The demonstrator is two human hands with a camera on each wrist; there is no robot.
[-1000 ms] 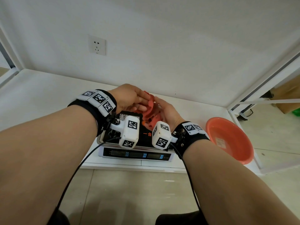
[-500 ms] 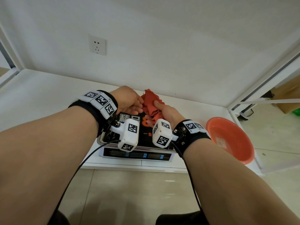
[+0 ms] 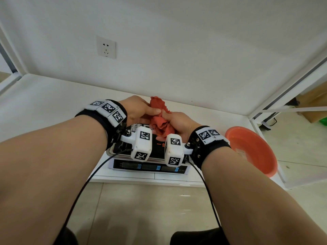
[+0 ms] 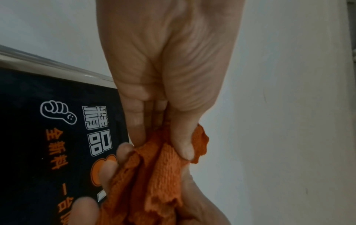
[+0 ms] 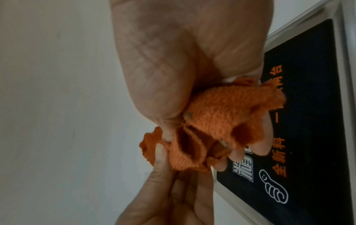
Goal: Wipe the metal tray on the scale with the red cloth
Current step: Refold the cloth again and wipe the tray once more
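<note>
Red cloth [image 3: 160, 119] is bunched between both hands above the scale [image 3: 150, 167]. The left hand [image 3: 136, 110] pinches its top; the right hand [image 3: 178, 123] grips its middle

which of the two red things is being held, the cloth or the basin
The cloth. It is bunched between the left hand and right hand above the scale; the basin sits untouched at the right.
</note>
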